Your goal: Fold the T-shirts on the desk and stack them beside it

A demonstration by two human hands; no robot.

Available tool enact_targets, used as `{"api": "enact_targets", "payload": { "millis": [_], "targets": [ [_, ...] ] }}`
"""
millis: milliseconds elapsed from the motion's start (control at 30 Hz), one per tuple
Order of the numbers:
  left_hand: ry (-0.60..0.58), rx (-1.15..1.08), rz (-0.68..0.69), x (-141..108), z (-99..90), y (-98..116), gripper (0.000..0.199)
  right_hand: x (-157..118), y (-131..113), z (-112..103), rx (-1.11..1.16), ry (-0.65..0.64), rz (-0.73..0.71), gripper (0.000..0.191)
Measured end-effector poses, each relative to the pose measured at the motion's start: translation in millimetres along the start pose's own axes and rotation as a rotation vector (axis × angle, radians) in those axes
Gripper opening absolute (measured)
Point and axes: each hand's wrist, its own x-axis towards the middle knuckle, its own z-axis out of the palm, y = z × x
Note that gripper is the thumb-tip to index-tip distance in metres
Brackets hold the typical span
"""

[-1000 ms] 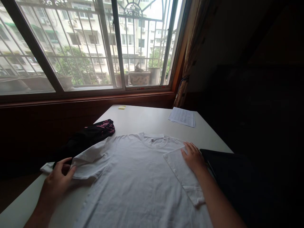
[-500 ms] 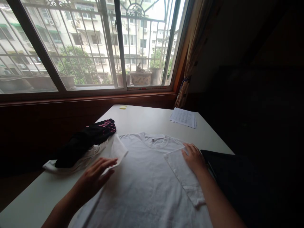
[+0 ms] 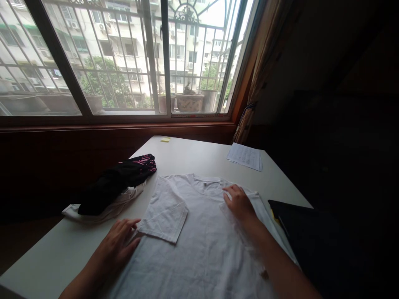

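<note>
A white T-shirt lies spread on the white table, its collar toward the window. Its left sleeve is folded inward over the body. My left hand rests at the outer corner of that sleeve, fingers apart. Over the right shoulder, beside the collar, is my right hand, with thumb and fingers spread and nothing held. My right forearm covers part of the right sleeve, which also lies over the body.
A black garment with pink print lies on pale cloth at left. Papers and a yellow note sit toward the back of the table. A dark flat object is at right.
The left sleeve, raised before, now lies flat across the shirt. My left hand has moved down and left from it. My right hand has shifted left toward the collar.
</note>
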Motion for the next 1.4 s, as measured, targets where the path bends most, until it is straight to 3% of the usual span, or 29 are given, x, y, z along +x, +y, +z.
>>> {"api": "enact_targets", "payload": {
  "millis": [167, 267, 500, 567, 733, 800, 867, 1033, 1100, 1233, 1400],
  "targets": [
    [0.003, -0.006, 0.001, 10.7, 4.8, -0.6, 0.027, 29.5, -85.3, 25.1, 0.451, -0.272, -0.058, 0.026],
    [0.041, 0.001, 0.027, 10.3, 5.7, -2.2, 0.020, 46.1, -124.9, 45.7, 0.526, -0.332, -0.063, 0.028],
    [0.096, 0.023, -0.037, 6.2, 2.7, 5.6, 0.013, 81.6, -184.2, 73.8, 0.528, -0.490, -0.019, 0.060],
    [0.085, 0.035, -0.053, 6.4, 2.3, 7.6, 0.010, 90.5, -192.5, 78.0, 0.493, -0.532, 0.024, 0.059],
    [0.067, 0.058, -0.106, 6.7, 4.8, 8.0, 0.009, 107.2, -202.6, 80.9, 0.484, -0.624, 0.086, 0.030],
    [0.062, 0.053, -0.116, 6.3, 6.1, 7.0, 0.009, 109.4, -202.5, 76.9, 0.555, -0.669, 0.070, 0.028],
    [0.057, 0.046, -0.132, 5.7, 7.1, 5.8, 0.009, 109.0, -198.7, 70.7, 0.639, -0.715, 0.056, 0.036],
    [0.063, 0.033, -0.166, 4.6, 9.0, 1.7, 0.013, 108.6, -174.6, 57.2, 0.797, -0.903, 0.067, 0.078],
    [0.075, 0.032, -0.169, 4.3, 10.0, -0.2, 0.014, 111.1, -163.4, 55.9, 0.746, -0.893, 0.079, 0.081],
    [0.099, 0.032, -0.177, 4.1, 12.0, -2.9, 0.016, 116.4, -146.6, 58.5, 0.584, -0.793, 0.097, 0.066],
    [0.094, 0.044, -0.177, 4.5, 11.9, -1.3, 0.016, 117.5, -141.5, 64.6, 0.388, -0.707, 0.090, 0.053]
  ]
}}
